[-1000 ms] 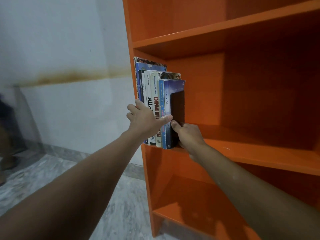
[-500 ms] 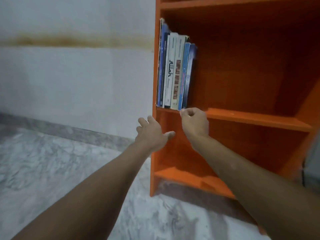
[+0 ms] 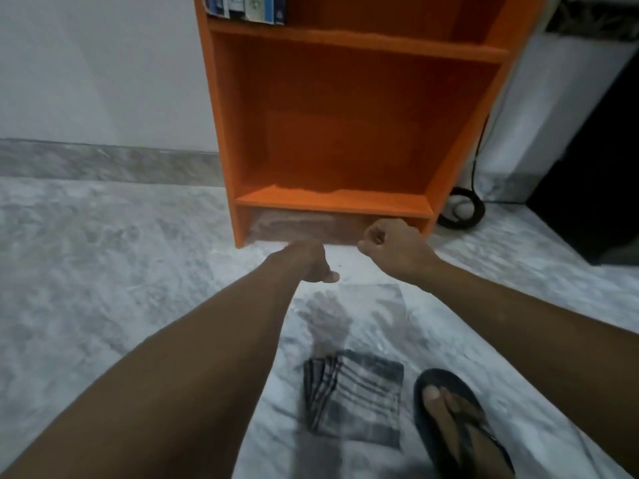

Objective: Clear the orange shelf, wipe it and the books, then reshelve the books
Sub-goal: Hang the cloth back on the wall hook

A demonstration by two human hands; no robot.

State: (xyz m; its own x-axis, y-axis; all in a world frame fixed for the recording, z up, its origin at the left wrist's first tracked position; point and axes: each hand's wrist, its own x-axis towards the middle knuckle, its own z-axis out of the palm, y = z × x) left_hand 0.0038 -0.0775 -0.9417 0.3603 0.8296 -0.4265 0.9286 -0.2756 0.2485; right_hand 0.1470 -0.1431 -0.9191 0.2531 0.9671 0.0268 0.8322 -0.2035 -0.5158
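The orange shelf [image 3: 349, 39] stands ahead against the wall, and its lower compartment holds nothing. Several books [image 3: 245, 6] stand upright at the left end of the board above, cut off by the top edge of the view. A folded dark-striped cloth [image 3: 356, 399] lies on the marble floor below my arms. My left hand [image 3: 309, 261] hangs bent down at the wrist in front of the shelf's base, only its thumb showing, holding nothing. My right hand [image 3: 390, 247] is beside it, curled into a fist with nothing in it.
My right foot in a dark sandal [image 3: 456, 420] stands right of the cloth. A coiled black cable [image 3: 461, 209] lies on the floor at the shelf's right foot. A white and black appliance [image 3: 570, 140] stands to the right. A white wall runs behind on the left.
Both hands came off the books and dropped from the book board to floor level. My view tilted down, so the cloth and my foot now show.
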